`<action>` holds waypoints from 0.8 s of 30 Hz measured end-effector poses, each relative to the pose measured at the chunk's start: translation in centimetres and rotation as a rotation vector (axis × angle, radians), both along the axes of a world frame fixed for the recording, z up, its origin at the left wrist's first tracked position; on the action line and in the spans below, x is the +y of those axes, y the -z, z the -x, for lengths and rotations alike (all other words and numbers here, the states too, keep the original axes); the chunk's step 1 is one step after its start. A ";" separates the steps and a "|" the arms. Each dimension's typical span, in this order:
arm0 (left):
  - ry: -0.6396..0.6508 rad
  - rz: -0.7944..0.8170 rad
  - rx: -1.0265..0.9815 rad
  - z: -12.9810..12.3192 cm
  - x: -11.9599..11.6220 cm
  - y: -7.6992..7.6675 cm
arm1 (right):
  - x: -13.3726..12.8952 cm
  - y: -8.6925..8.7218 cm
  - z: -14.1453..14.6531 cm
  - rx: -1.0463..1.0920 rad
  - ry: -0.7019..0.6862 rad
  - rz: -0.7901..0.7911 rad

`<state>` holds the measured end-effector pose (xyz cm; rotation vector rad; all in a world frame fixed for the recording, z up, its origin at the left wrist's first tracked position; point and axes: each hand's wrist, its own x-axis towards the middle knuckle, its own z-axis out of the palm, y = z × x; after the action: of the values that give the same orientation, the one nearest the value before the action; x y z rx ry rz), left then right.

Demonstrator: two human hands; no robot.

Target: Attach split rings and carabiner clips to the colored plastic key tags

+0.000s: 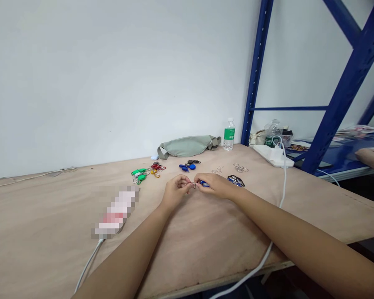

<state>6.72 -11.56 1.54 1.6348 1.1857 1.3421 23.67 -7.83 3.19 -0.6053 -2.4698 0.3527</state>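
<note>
Right now we pinch a small metal key ring between the fingertips of our left hand and right hand, both closed, a blue plastic tag touching the right, above a plywood tabletop.

Sage-green waist bag is lying plain and unpatterned; in front of it, green clips, red clips and blue tags are showing solid colours, while a small ring, apparently silver, is glinting nearer.
</note>
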 end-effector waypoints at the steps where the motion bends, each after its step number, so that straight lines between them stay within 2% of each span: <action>1: 0.007 -0.005 0.003 0.0 0.0 0.0 | 0.0 0.0 0.0 0.008 -0.002 0.003; 7: 0.048 -0.040 0.061 0.1 0.2 0.3 | 0.0 0.2 0.1 0.066 -0.021 0.089; 13: 0.107 -0.003 0.013 0.1 0.4 0.6 | 0.0 0.4 0.7 0.167 -0.126 0.257; 18: 0.096 0.066 -0.028 0.2 0.2 0.4 | 0.1 0.7 1.0 0.248 -0.108 0.363; 21: 0.151 0.137 -0.056 0.2 0.1 0.3 | 0.2 0.9 1.1 0.265 -0.097 0.408; 24: 0.184 0.129 -0.107 0.2 0.1 0.3 | 0.2 1.0 1.2 0.264 -0.104 0.421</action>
<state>6.56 -11.48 1.23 1.5217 1.0113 1.1964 22.51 -7.62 2.19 -0.5549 -2.1859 0.9469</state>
